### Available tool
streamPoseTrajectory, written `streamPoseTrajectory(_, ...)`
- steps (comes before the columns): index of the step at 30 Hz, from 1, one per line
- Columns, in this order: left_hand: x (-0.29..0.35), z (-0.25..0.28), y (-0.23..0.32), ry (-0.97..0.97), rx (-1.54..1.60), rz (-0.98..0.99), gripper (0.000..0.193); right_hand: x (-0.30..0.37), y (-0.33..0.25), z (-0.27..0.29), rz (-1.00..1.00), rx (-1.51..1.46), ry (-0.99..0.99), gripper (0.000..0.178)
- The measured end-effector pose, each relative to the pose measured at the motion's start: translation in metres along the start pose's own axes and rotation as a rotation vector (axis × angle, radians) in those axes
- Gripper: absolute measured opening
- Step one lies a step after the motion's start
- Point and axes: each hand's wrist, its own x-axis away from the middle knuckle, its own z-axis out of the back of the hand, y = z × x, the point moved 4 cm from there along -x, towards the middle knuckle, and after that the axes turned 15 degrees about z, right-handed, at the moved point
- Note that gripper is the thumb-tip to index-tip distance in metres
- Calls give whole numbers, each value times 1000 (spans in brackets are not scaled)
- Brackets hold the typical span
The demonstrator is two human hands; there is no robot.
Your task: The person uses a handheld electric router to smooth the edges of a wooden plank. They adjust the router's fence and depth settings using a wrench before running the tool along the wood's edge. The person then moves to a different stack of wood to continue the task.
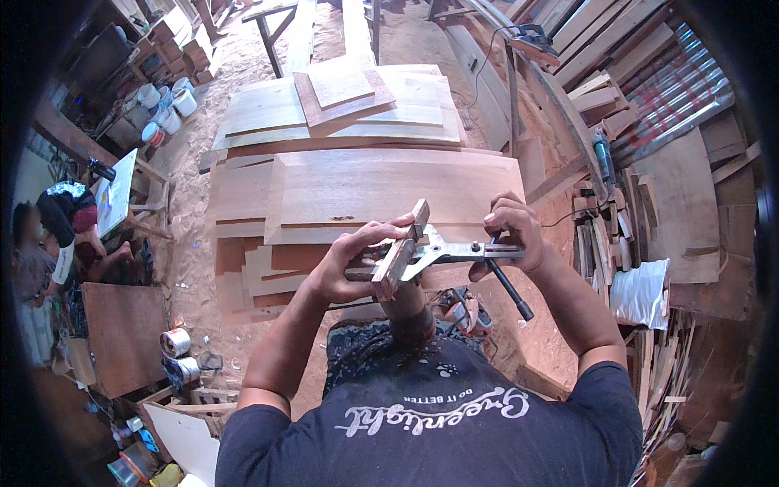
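In front of my chest, my left hand (353, 260) is closed around a short, narrow wood block (399, 261), its fingers curling over the top. Against the block's right side sits a silver metal tool (438, 250) that looks like a clamp, with a forked plate and a flat bar running right. My right hand (518, 235) closes on the bar's far end with curled fingers. From beneath that hand a black rod (510, 290) slants down to the right. Below the block, a thick brownish cylinder (408, 312) shows in part; its kind is unclear.
Wood sheets (393, 191) lie stacked ahead. A teal power tool (602, 154) with a cable rests at right, near stacked boards (596, 36) and corrugated metal sheets (677, 85). White buckets (166, 118) stand far left. Other people (69, 211) are at left beside a tilted white board (118, 195).
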Motion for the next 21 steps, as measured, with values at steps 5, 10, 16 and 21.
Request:
streamPoseTrajectory(5, 2, -4, 12, -4, -68, -50, 81, -6, -14, -1, 11, 61, 45, 74)
streamPoseTrajectory(10, 6, -8, 19, 22, -157, -121, 86, -19, -35, -1, -57, 120, 55, 78)
streamPoseTrajectory(16, 13, -16, 25, 36, -227, -198, 83, -3, -62, -5, -491, -3, 135, 90)
streamPoseTrajectory(21, 17, -19, 25, 52, -240, -171, 79, -2, -77, -8, -856, -170, 233, 87)
